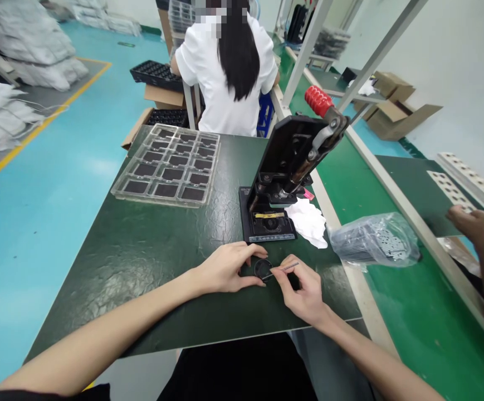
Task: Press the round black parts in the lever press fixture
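Note:
My left hand (229, 268) curves its thumb and fingers around a small black round part (262, 269) at the front of the table, steadying it from the left. In my right hand (302, 287) a thin dark grey rod (286, 268) is pinched between thumb and fingers. The rod's lower left end reaches the round part; whether it touches cannot be made out. Just beyond both hands stands a black hand press (281, 161) with a red coiled grip (319, 101) on its lever. A yellow strip (269, 215) lies across the press bed.
A clear compartment tray (164, 202) with dark flat pieces lies at the back left. White cloth (308, 223) sits beside the press, and a plastic bag of thin rods (375, 240) is farther right. A co-worker (229, 72) sits ahead; another person's hand (475, 225) is at the right.

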`<state>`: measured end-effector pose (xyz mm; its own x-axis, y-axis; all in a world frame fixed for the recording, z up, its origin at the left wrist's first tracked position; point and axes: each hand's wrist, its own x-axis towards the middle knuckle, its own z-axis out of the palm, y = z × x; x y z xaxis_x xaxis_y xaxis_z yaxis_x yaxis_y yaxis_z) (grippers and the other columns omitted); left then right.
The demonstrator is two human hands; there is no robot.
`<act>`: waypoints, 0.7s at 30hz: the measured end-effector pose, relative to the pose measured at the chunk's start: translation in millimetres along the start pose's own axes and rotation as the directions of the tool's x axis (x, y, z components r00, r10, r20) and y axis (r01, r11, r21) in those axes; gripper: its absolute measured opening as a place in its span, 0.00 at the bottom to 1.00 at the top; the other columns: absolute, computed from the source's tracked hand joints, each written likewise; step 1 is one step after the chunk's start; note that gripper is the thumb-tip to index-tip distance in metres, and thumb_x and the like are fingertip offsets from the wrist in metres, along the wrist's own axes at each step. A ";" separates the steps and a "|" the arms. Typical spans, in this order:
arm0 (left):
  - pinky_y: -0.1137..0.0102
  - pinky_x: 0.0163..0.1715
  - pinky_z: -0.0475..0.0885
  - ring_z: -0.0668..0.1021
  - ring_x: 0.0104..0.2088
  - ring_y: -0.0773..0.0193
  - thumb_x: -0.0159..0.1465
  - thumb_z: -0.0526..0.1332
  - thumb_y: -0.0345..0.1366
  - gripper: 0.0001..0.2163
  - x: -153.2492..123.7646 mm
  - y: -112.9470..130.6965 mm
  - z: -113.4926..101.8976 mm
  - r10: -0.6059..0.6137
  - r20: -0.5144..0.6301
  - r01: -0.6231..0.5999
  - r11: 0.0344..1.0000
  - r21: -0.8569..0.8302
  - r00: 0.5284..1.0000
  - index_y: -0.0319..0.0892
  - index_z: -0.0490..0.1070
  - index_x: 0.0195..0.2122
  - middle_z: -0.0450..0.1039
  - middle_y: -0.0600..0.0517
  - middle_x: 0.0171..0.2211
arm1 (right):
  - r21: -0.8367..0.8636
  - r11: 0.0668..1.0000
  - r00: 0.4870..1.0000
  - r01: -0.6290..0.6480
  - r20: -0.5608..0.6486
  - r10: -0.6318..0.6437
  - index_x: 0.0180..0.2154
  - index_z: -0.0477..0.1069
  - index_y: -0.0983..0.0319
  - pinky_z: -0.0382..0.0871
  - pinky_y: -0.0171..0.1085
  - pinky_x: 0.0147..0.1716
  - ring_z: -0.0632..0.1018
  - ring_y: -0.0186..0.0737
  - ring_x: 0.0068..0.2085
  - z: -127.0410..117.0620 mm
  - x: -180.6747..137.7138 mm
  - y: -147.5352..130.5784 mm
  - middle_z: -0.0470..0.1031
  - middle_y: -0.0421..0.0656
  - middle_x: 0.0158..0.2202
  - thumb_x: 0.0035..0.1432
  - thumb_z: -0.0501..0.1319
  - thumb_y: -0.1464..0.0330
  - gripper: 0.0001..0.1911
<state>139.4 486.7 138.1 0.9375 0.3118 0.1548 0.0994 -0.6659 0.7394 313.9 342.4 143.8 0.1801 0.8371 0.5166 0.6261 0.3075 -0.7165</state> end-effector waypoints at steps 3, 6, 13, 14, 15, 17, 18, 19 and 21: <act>0.69 0.38 0.74 0.81 0.38 0.60 0.63 0.73 0.47 0.25 -0.3 0.8 -0.1 0.010 -0.004 -0.010 1.000 0.001 1.000 0.45 0.68 0.56 0.79 0.51 0.47 | -0.019 1.000 1.000 0.004 0.019 -0.004 0.32 0.67 0.60 0.66 0.36 0.28 0.74 0.35 0.28 0.8 -0.4 0.1 0.72 0.41 0.27 0.67 0.61 0.75 0.10; 0.69 0.38 0.74 0.81 0.38 0.61 0.64 0.73 0.46 0.24 -0.4 1.2 -0.1 0.016 -0.006 -0.016 1.000 0.007 1.000 0.45 0.68 0.56 0.79 0.51 0.49 | -0.023 1.000 1.000 0.006 0.018 -0.006 0.32 0.66 0.60 0.66 0.36 0.28 0.73 0.35 0.28 0.6 -1.2 1.0 0.71 0.40 0.26 0.67 0.61 0.76 0.11; 0.69 0.37 0.73 0.80 0.39 0.61 0.65 0.72 0.46 0.23 0.4 1.0 -1.0 0.015 0.007 -0.015 1.000 0.014 1.000 0.45 0.68 0.56 0.79 0.51 0.49 | -0.052 0.998 0.998 0.035 0.048 -0.033 0.32 0.65 0.60 0.65 0.36 0.28 0.72 0.35 0.28 -0.3 -3.1 0.3 0.72 0.40 0.27 0.66 0.62 0.77 0.11; 0.69 0.37 0.73 0.80 0.39 0.61 0.65 0.72 0.46 0.23 0.5 1.0 -1.2 0.012 0.011 -0.012 1.000 0.015 1.000 0.45 0.68 0.55 0.79 0.51 0.50 | -0.058 0.997 0.997 0.055 0.051 -0.052 0.32 0.65 0.59 0.66 0.36 0.28 0.72 0.35 0.29 -0.3 -3.0 -0.2 0.72 0.40 0.27 0.66 0.62 0.78 0.11; 0.69 0.37 0.73 0.81 0.39 0.60 0.65 0.72 0.46 0.23 0.5 0.9 -1.2 0.012 0.012 -0.012 1.000 0.015 1.000 0.45 0.68 0.55 0.79 0.51 0.49 | -0.063 0.995 0.996 0.074 0.052 -0.071 0.33 0.65 0.59 0.66 0.36 0.29 0.73 0.36 0.29 -0.3 -2.7 -0.6 0.72 0.40 0.27 0.66 0.62 0.79 0.12; 0.69 0.37 0.73 0.80 0.39 0.61 0.65 0.72 0.47 0.23 0.4 0.7 -1.0 0.019 0.011 -0.019 1.000 0.016 1.000 0.45 0.68 0.55 0.79 0.51 0.49 | -0.075 0.992 0.994 0.097 0.056 -0.093 0.33 0.65 0.59 0.67 0.36 0.29 0.73 0.36 0.29 -0.1 -2.0 -1.3 0.73 0.40 0.27 0.66 0.62 0.79 0.11; 0.69 0.37 0.73 0.80 0.39 0.61 0.65 0.72 0.47 0.23 0.2 0.5 -0.8 0.022 0.008 -0.023 1.000 0.017 1.000 0.44 0.69 0.55 0.79 0.51 0.49 | -0.079 0.992 0.994 0.101 0.056 -0.097 0.33 0.65 0.59 0.67 0.36 0.28 0.73 0.36 0.29 0.0 -1.6 -1.4 0.73 0.40 0.27 0.66 0.62 0.79 0.11; 0.69 0.37 0.73 0.80 0.39 0.61 0.65 0.72 0.47 0.22 0.1 0.4 -0.6 0.026 0.006 -0.026 0.999 0.018 1.000 0.44 0.69 0.55 0.79 0.51 0.49 | -0.080 0.991 0.994 0.104 0.053 -0.100 0.33 0.65 0.59 0.66 0.36 0.28 0.72 0.36 0.29 0.2 -1.2 -1.3 0.73 0.40 0.27 0.66 0.62 0.79 0.12; 0.69 0.37 0.73 0.80 0.39 0.61 0.65 0.72 0.47 0.22 -0.2 0.3 -0.2 0.030 0.003 -0.030 0.999 0.019 1.000 0.44 0.69 0.55 0.79 0.51 0.49 | -0.079 0.991 0.994 0.107 0.046 -0.104 0.33 0.64 0.60 0.66 0.35 0.28 0.72 0.35 0.28 0.5 -0.9 -1.0 0.72 0.40 0.27 0.66 0.62 0.79 0.12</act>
<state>139.2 486.6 138.5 0.9409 0.2898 0.1751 0.0775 -0.6878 0.7218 312.8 341.5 143.7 0.0788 0.8205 0.5661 0.6997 0.3590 -0.6177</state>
